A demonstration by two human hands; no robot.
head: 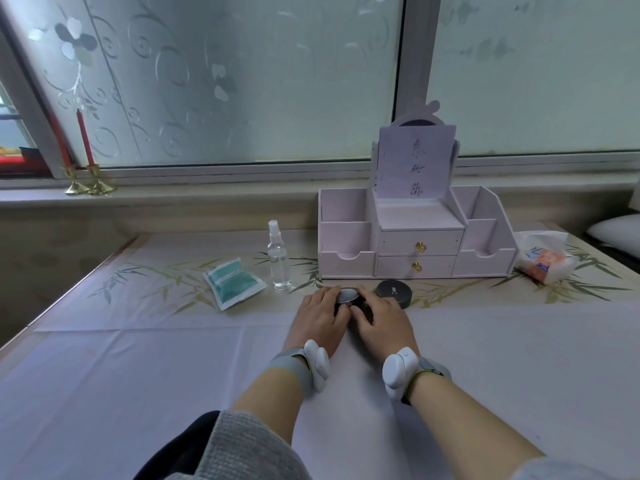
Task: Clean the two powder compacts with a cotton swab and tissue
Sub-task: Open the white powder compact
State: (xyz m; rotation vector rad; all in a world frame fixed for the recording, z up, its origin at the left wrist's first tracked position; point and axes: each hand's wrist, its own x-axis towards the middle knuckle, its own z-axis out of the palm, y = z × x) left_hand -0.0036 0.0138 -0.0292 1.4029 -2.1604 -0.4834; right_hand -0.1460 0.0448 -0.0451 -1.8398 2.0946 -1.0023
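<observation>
The desk carries 2 powder compacts, the left compact [347,295] and the right compact [394,292]. Toward its far edge stand 1 spray bottle [278,261], 1 teal packet [233,284], 1 tissue pack [543,263] and 1 organizer [346,237] with 2 drawers [398,242]. The windowsill holds 2 red candles [85,136].

Handwritten chars on paper [414,161], illegible

Left hand [322,315] and right hand [381,318] together, fingers round one compact [347,295]
</observation>
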